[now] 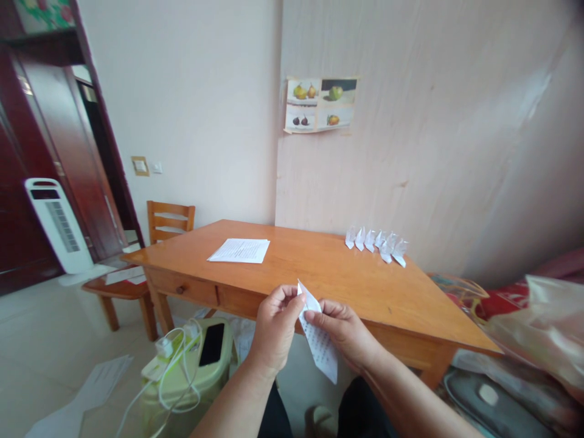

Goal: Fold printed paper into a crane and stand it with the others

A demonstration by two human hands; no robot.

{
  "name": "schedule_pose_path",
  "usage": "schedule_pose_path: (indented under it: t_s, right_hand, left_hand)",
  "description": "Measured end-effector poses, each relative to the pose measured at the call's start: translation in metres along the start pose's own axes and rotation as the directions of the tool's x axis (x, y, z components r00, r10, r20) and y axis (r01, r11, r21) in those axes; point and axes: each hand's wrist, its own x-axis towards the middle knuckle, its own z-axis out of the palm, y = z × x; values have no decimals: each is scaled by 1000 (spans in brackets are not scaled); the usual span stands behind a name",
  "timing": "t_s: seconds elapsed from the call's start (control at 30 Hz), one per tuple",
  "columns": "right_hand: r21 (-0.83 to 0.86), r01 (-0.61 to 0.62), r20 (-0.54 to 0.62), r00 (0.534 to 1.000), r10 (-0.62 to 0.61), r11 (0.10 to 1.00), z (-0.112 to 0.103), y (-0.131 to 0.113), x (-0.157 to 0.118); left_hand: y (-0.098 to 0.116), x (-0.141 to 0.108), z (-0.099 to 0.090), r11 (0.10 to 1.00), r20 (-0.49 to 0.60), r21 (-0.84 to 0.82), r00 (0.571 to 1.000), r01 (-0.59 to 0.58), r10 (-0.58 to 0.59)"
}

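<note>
Between my two hands is a folded strip of printed paper (320,350), its pointed top up and its lower end hanging over my lap. My left hand (279,322) pinches its upper left edge between thumb and fingers. From the other side my right hand (342,328) grips the same paper, thumb pressed on its front. Both hands are in front of the table's near edge. A stack of printed sheets (239,250) lies on the table to the left. Toward the back right stand several small folded paper pieces (370,240) in rows.
The wooden table (301,255) stands against the wall. A green stool (182,389) with a phone (212,344) and white cables is at lower left. Papers (86,395) lie on the floor. A chair (171,219) is at left; plastic bags (538,322) are at right.
</note>
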Motion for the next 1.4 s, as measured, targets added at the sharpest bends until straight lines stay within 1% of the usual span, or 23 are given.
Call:
schedule_pose_path:
  t_s: [0.23, 0.47, 0.57, 0.67, 0.73, 0.77, 0.83, 0.9, 0.93, 1.03, 1.13, 1.3, 1.4]
  right_hand:
    - [-10, -12, 3, 1000, 12, 1000, 3, 3, -2]
    - [-39, -22, 22, 999, 22, 999, 6, -2, -4]
    - [-32, -51, 31, 998, 52, 998, 6, 0, -5]
    - [-18, -67, 9, 998, 67, 998, 5, 2, -6]
    - [-17, -58, -12, 998, 58, 998, 5, 3, -5]
    - [-20, -49, -20, 999, 49, 999, 5, 2, -4]
    - [-24, -24, -25, 999, 24, 999, 5, 2, -3]
    - [-20, 8, -20, 1000, -8, 1000, 4, 3, -1]
    - [-18, 21, -14, 1000, -21, 1000, 3, 3, -1]
    - [-28, 34, 8, 999, -34, 999, 2, 4, -1]
    - [-40, 27, 20, 999, -26, 999, 1, 2, -2]
    - [-47, 20, 38, 999, -18, 999, 3, -2, -5]
    - [-67, 34, 48, 998, -31, 997, 3, -4, -5]
  left_hand:
    - [4, 4, -5, 997, -44, -78, 999, 20, -23]
    - [6, 6, -6, 992, -66, -125, 997, 23, -31]
    - [10, 12, -10, 993, -126, -118, 992, -21, 6]
    - [14, 15, -14, 991, -185, -112, 982, -67, 46]
    - [15, 13, -14, 993, -156, -111, 987, -43, 25]
    - [14, 12, -13, 994, -111, -110, 994, -9, -3]
    - [10, 6, -12, 992, 26, -94, 996, 85, -83]
    - [4, 0, -11, 984, 150, -54, 975, 172, -162]
    - [1, -2, -11, 981, 174, -27, 967, 194, -186]
    - [-6, -6, -11, 978, 168, 22, 963, 209, -210]
    - [-5, -5, -11, 979, 162, 14, 966, 203, -202]
    - [3, 0, -9, 993, 98, 32, 988, 118, -120]
    - [6, 2, -9, 995, 93, 48, 991, 88, -93]
